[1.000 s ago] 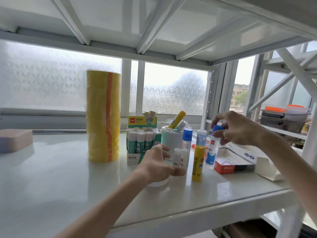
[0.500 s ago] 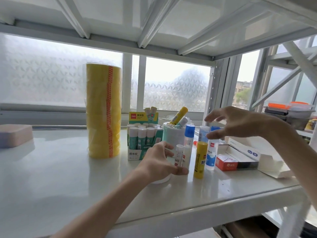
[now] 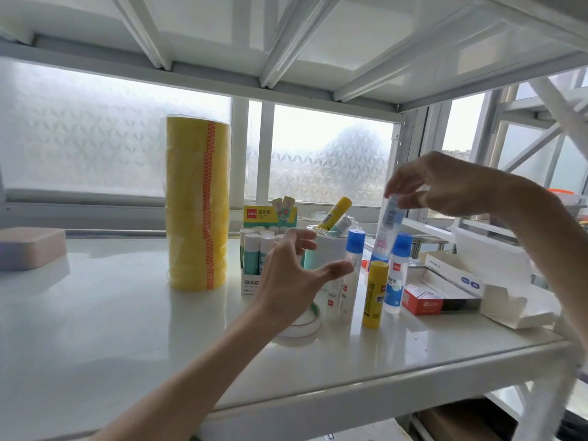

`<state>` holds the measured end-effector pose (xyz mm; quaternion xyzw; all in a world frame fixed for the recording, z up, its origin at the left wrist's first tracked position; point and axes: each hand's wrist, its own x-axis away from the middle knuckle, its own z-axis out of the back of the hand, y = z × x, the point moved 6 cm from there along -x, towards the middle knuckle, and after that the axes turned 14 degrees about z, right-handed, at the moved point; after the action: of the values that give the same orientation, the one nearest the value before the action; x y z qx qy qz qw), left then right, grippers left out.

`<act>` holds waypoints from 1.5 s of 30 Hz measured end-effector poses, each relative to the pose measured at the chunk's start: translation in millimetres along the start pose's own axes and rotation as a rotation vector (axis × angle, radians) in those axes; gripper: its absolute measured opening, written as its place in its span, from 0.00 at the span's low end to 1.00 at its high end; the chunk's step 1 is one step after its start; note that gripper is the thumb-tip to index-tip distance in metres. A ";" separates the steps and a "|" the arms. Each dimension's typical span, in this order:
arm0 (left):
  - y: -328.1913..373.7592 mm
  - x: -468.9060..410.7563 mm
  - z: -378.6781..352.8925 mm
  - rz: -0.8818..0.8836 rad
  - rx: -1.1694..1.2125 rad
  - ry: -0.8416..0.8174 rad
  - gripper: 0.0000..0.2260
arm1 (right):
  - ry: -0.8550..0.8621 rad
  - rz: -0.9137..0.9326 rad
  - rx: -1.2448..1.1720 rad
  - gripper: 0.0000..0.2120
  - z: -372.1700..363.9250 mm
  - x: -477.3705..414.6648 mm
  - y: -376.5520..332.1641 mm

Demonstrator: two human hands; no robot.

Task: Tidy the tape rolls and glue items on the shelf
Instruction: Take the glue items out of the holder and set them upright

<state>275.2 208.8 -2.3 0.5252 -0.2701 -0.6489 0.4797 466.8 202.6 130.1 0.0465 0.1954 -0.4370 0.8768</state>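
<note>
My right hand (image 3: 445, 186) grips a clear liquid-glue bottle (image 3: 386, 230) by one end and holds it tilted in the air above the other glue items. My left hand (image 3: 292, 275) hovers open over a flat white tape roll (image 3: 302, 323), holding nothing. Below stand a yellow glue stick (image 3: 374, 296), a blue-capped glue bottle (image 3: 396, 275) and a second blue-capped bottle (image 3: 352, 268). A box of green-white glue sticks (image 3: 254, 259) and a white cup (image 3: 327, 256) holding a slanted yellow glue stick (image 3: 335, 211) sit behind. A tall yellow tape stack (image 3: 198, 205) stands at the left.
The white shelf (image 3: 127, 329) has a front edge near me and a beam overhead. A red box (image 3: 421, 301), a dark box (image 3: 461, 303) and open white cartons (image 3: 496, 281) lie at the right. A pink box (image 3: 30, 248) rests far left.
My right hand let go of one upright glue bottle, then lifted another into the air. My left hand released the small white glue stick and opened, rising off the flat tape roll.
</note>
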 end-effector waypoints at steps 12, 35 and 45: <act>125.7 -20.5 4.1 -0.254 -0.019 0.046 0.13 | 0.704 -0.092 -0.746 0.08 38.5 57.6 -10.0; 2.2 -29.2 31.3 0.062 -0.092 0.048 0.05 | 0.647 -0.195 -0.929 0.08 -26.2 5.7 29.4; -19.5 -30.8 33.6 0.104 -0.093 0.020 0.01 | 0.574 -0.165 -0.539 0.14 -11.8 -15.4 39.7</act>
<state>236.6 239.2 4.2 0.4939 -0.2619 -0.6297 0.5393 486.0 241.5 121.7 -0.0807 0.5430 -0.4085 0.7293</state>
